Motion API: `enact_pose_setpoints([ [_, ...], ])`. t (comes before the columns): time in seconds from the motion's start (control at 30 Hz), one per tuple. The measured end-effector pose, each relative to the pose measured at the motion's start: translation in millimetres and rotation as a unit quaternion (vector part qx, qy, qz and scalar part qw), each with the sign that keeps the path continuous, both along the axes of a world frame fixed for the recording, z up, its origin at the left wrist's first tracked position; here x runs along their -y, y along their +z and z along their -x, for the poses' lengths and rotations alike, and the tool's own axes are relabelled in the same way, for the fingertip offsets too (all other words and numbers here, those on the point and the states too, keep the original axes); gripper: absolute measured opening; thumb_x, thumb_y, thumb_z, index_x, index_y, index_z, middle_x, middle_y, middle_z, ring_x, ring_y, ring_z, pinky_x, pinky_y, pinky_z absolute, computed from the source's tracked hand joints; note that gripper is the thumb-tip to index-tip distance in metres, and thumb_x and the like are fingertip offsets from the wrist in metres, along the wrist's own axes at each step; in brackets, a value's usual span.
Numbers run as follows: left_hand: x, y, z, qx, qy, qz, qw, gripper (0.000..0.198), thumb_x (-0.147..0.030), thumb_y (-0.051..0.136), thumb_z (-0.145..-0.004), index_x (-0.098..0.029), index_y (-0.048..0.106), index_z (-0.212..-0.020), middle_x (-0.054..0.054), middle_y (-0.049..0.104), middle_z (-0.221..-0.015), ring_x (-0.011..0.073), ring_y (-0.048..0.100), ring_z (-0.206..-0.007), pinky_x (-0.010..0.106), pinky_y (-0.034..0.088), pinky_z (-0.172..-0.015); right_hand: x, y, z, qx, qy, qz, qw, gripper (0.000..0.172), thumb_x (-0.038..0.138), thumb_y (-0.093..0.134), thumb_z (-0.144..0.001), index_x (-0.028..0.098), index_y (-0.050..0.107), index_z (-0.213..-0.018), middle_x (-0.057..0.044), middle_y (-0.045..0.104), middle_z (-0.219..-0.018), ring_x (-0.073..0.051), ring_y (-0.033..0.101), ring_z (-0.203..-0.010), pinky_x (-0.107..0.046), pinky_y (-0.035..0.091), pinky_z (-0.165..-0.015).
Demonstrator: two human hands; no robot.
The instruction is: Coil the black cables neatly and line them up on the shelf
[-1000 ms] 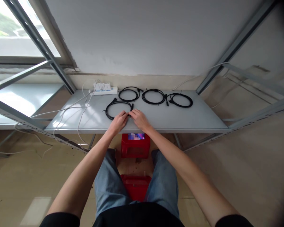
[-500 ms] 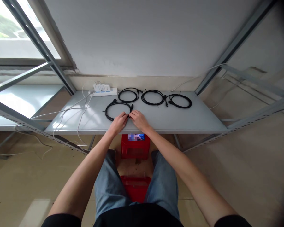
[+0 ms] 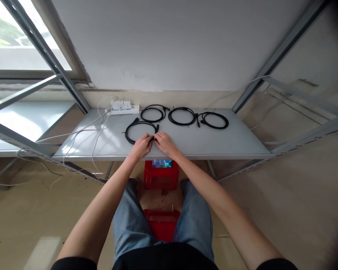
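Observation:
A coiled black cable (image 3: 126, 131) lies on the grey shelf (image 3: 214, 144), its connector end (image 3: 136, 120) pointing up at the back of the loop. At the coil's near right side, my left hand (image 3: 142, 146) pinches the cable with closed fingers. My right hand (image 3: 165, 143) is closed on the same stretch, close beside the left. The fingers cover whatever small piece lies between them. Behind them rest more black coils: one at the back left (image 3: 152, 120), one in the middle (image 3: 183, 123) and one on the right (image 3: 218, 128).
A white power strip (image 3: 129, 111) with plugged-in adapters stands at the back left. White cords (image 3: 79, 131) trail from it over the shelf's front edge. Metal uprights (image 3: 250, 90) frame both sides. Under the shelf, a phone (image 3: 166, 164) lies on a red stool (image 3: 161, 178).
Both hands stay at the same spot on the coil, with only slight finger movement. The picture on the phone's screen differs.

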State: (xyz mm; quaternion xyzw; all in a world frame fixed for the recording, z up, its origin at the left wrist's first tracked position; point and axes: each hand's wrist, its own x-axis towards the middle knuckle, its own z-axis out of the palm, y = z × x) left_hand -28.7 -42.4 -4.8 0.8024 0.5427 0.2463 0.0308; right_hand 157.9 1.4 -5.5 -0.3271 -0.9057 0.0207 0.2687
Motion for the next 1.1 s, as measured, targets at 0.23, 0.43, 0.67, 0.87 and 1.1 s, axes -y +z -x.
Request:
enact_pose_setpoints([
  [0.23,-1.2,-0.7,-0.1,-0.02,0.022,0.009,1.0,0.028,-0.03,0.046,-0.105,-0.021,0.072,-0.112,0.011,0.064,-0.103,0.0254,0.066,-0.094,0.034,0.05,-0.079,-0.3,-2.2,1.1,0.012,-0.022,-0.005,1.0,0.007,0.017,0.058,-0.102,0.019,0.065,-0.103,-0.01,0.068,-0.106,-0.027,0.057,-0.106,-0.039,0.043,-0.093],
  [0.43,-2.2,-1.7,0.1,-0.016,0.022,0.009,1.0,0.028,-0.03,0.047,-0.105,-0.021,0.072,-0.11,0.011,0.065,-0.102,0.0251,0.067,-0.095,0.034,0.05,-0.08,1.9,-0.1,1.2,0.006,-0.022,0.002,1.0,0.011,0.016,0.058,-0.103,0.02,0.066,-0.108,-0.01,0.067,-0.11,-0.027,0.056,-0.109,-0.04,0.044,-0.094],
  [0.67,-1.3,-0.1,-0.4,-0.016,0.017,0.008,1.0,0.026,-0.03,0.047,-0.104,-0.021,0.071,-0.107,0.011,0.065,-0.102,0.0253,0.066,-0.093,0.034,0.049,-0.078,2.1,-0.5,0.4,0.009,-0.016,-0.003,1.0,0.014,0.013,0.055,-0.103,0.019,0.067,-0.107,-0.011,0.068,-0.109,-0.027,0.056,-0.108,-0.039,0.044,-0.094],
  [0.87,-0.3,2.5,-1.4,-0.013,0.019,0.015,1.0,0.027,-0.03,0.046,-0.105,-0.022,0.071,-0.108,0.01,0.064,-0.102,0.0252,0.066,-0.093,0.034,0.049,-0.078,1.4,-0.4,0.2,-0.009,-0.013,0.018,1.0,0.013,0.01,0.058,-0.099,0.02,0.067,-0.101,-0.009,0.069,-0.105,-0.025,0.059,-0.104,-0.038,0.045,-0.093],
  [1.1,0.5,3.1,-0.9,-0.014,0.018,0.021,0.999,0.028,-0.029,0.047,-0.104,-0.022,0.071,-0.115,0.011,0.065,-0.105,0.0257,0.067,-0.094,0.034,0.049,-0.079,-0.7,0.4,-0.6,-0.076,-0.029,0.111,0.99,0.008,0.014,0.066,-0.096,0.021,0.069,-0.096,-0.003,0.072,-0.095,-0.019,0.064,-0.085,-0.029,0.045,-0.077],
])
